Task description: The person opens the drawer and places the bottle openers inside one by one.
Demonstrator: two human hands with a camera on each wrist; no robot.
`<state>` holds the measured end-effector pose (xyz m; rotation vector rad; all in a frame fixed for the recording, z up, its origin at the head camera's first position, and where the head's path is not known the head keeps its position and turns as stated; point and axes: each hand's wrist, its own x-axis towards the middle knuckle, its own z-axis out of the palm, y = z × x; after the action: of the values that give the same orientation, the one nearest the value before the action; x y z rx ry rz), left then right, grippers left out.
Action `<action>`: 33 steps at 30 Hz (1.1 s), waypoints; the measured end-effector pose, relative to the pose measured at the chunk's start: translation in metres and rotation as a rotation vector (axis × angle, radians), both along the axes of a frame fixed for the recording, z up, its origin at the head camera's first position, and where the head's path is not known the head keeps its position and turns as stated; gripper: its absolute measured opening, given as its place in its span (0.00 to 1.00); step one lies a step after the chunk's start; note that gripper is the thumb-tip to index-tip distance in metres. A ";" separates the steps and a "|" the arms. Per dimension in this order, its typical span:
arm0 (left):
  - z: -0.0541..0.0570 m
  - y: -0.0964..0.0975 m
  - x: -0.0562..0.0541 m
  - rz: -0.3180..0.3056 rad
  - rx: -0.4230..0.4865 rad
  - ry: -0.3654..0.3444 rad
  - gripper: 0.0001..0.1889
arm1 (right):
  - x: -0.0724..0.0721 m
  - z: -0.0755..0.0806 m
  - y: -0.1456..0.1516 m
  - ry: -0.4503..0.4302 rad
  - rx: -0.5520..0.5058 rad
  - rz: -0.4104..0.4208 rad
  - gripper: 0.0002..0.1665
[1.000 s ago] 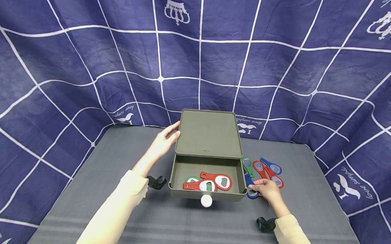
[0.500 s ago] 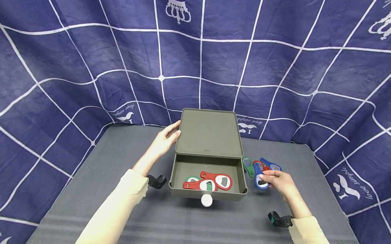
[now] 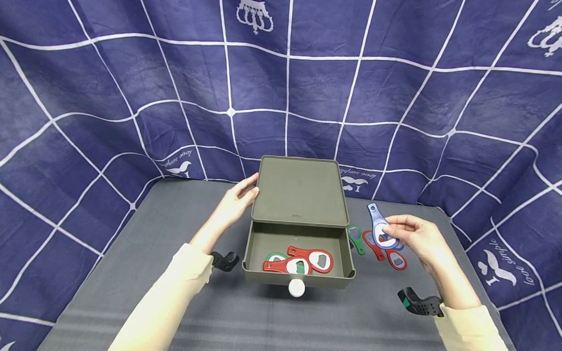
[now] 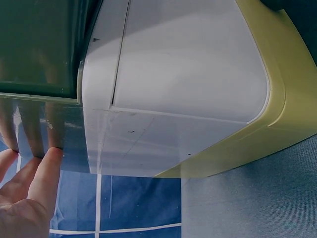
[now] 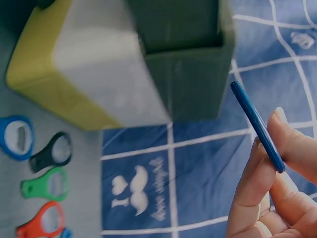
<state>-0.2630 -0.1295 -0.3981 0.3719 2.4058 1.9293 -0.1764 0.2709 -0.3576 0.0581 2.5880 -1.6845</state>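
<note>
Thumb and fingers of my right hand [image 3: 423, 241] pinch a blue bottle opener [image 3: 375, 216], raised above the table to the right of the box. In the right wrist view this blue opener [image 5: 256, 126] is seen edge-on. My left hand [image 3: 232, 203] rests its fingertips against the left side of a dark green drawer box [image 3: 301, 190]; the left wrist view shows those fingers [image 4: 44, 181] extended against its side wall. The box's drawer [image 3: 267, 239] is pulled out. Inside lie two red bottle openers [image 3: 321, 261] and a green one [image 3: 273, 258], partly covered.
On the table right of the box lie a green opener [image 3: 359, 246], red openers [image 3: 397, 260], and, in the right wrist view, a black opener [image 5: 52, 151] and another blue one [image 5: 17, 138]. A white knob [image 3: 296, 288] sticks out from the drawer front. A patterned blue curtain hangs behind.
My right hand has lifted the blue opener from beside the drawer, carrying it up, away and to the right. My left hand has stayed against the box.
</note>
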 end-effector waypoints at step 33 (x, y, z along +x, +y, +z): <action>0.001 0.001 0.002 0.001 0.014 -0.008 0.26 | 0.003 0.020 -0.111 0.067 0.128 0.341 0.12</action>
<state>-0.2607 -0.1280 -0.3975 0.3631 2.3898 1.9451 -0.1731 0.1599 -0.3373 -0.4166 2.5641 -1.4238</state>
